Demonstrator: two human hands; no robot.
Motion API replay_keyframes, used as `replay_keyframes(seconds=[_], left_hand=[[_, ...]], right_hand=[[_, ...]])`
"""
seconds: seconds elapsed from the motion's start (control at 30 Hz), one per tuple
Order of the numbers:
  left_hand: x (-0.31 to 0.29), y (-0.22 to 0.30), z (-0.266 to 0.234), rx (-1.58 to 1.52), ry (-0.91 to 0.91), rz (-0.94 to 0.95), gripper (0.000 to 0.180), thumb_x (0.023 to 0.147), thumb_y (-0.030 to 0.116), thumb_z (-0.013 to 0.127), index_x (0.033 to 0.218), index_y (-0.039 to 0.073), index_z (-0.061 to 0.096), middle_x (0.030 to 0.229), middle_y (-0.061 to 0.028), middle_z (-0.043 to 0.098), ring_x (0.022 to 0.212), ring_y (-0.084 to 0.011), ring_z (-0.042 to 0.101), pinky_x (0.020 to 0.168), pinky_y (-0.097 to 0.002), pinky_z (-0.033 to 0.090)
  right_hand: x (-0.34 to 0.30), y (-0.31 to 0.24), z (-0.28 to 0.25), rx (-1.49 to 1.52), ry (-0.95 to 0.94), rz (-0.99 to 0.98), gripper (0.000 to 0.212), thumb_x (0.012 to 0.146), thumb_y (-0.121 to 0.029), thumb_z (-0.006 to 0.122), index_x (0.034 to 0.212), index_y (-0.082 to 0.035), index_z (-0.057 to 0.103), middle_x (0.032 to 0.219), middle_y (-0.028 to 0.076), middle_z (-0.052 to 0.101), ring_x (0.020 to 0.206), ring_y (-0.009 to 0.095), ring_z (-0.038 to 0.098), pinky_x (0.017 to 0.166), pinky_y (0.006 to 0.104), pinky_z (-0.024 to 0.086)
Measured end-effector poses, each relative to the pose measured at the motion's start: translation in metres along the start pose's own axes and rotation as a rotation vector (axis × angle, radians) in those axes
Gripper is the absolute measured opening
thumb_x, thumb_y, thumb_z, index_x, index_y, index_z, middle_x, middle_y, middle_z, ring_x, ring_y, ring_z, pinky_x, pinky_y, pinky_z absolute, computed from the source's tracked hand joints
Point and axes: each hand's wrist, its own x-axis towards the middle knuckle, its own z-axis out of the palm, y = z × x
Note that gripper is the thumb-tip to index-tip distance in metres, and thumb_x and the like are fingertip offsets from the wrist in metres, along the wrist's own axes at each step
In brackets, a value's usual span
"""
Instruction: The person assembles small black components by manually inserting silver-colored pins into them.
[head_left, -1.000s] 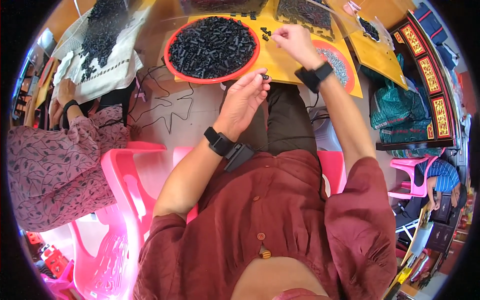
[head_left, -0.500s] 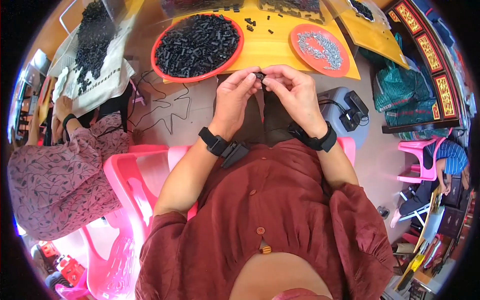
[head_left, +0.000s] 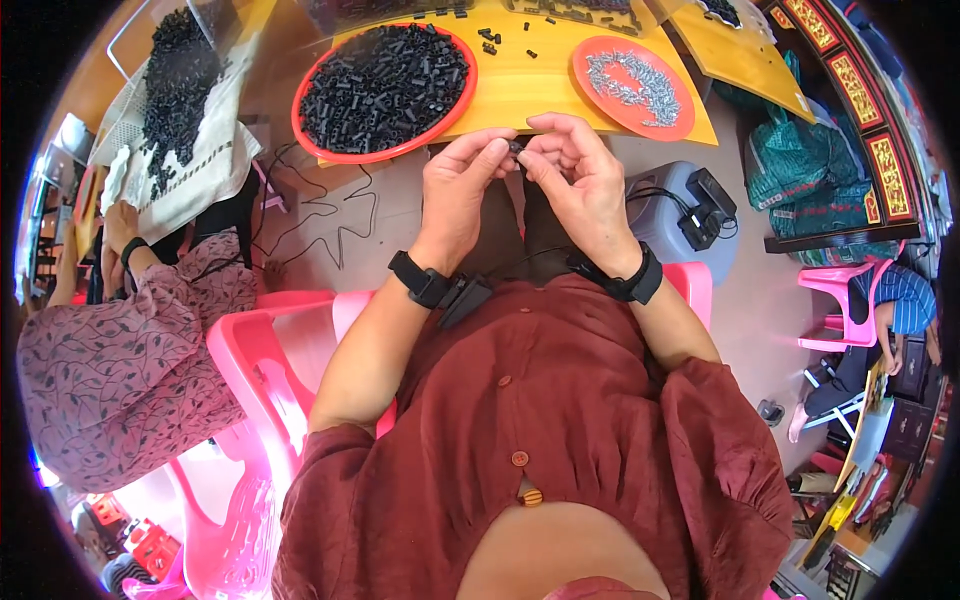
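Both hands raised together just below the near edge of the yellow table (head_left: 540, 85). Left hand (head_left: 458, 195) and right hand (head_left: 580, 185) meeting fingertip to fingertip, pinched shut on one small black plastic part (head_left: 515, 148) held between thumbs and forefingers; other fingers curled loosely. Part mostly hidden by fingertips, exact shape not discernible. On the table, left of the hands: red round tray (head_left: 312, 128) heaped with black parts of the same kind. Right of that tray: smaller orange dish (head_left: 592, 92) with small silver metal pieces. A few loose black parts (head_left: 495, 38) scattered on the tabletop between them. Black wristband on each wrist.
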Motion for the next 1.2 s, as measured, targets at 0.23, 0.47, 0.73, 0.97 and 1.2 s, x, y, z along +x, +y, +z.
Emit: replay_keyframes(seconds=[0.23,0.47,0.73,0.97,1.2], left_hand=[[0.001,0.008,0.0,0.237,-0.039,0.118,0.014,0.086,0.007,0.058,0.096,-0.001,0.064,0.087,-0.0021,0.063,0.074,-0.0062,0.056,0.069,-0.0196,0.045],[0.0,0.011,0.004,0.354,-0.084,0.167,0.013,0.086,0.006,0.057,0.095,-0.001,0.064,0.087,-0.002,0.063,0.073,-0.0062,0.055,0.069,-0.0198,0.046],[-0.002,0.005,0.001,0.08,-0.049,0.025,0.017,0.087,0.011,0.058,0.099,0.001,0.063,0.089,-0.0031,0.063,0.074,-0.0063,0.054,0.069,-0.0197,0.044],[-0.004,0.006,0.006,-0.176,-0.086,-0.118,0.017,0.089,0.013,0.055,0.104,0.005,0.058,0.09,-0.0019,0.061,0.077,-0.0074,0.055,0.068,-0.0207,0.045],[-0.005,0.0,0.002,-0.233,-0.152,-0.243,0.017,0.091,0.02,0.053,0.102,0.007,0.057,0.092,0.0003,0.059,0.079,-0.0059,0.054,0.068,-0.0196,0.043]], right_hand=[[-0.003,0.002,0.004,0.048,0.046,0.002,0.028,0.08,-0.001,0.062,0.104,0.0,0.047,0.08,0.007,0.063,0.072,0.008,0.06,0.066,0.0212,0.048],[-0.004,0.005,0.003,0.191,0.045,0.082,0.027,0.081,-0.001,0.062,0.102,0.0,0.045,0.081,0.007,0.062,0.072,0.008,0.059,0.066,0.0206,0.048],[-0.007,0.0,0.01,0.304,0.047,0.113,0.028,0.081,-0.001,0.063,0.103,0.0,0.045,0.081,0.007,0.062,0.069,0.008,0.059,0.062,0.0198,0.048],[-0.005,-0.015,0.001,-0.165,-0.07,-0.076,0.029,0.076,-0.003,0.066,0.104,-0.002,0.056,0.078,0.007,0.06,0.063,0.007,0.055,0.058,0.0233,0.047],[0.002,-0.013,-0.006,-0.397,-0.142,-0.316,0.031,0.073,-0.009,0.069,0.101,-0.002,0.057,0.079,0.009,0.053,0.063,0.018,0.055,0.057,0.0271,0.046]])
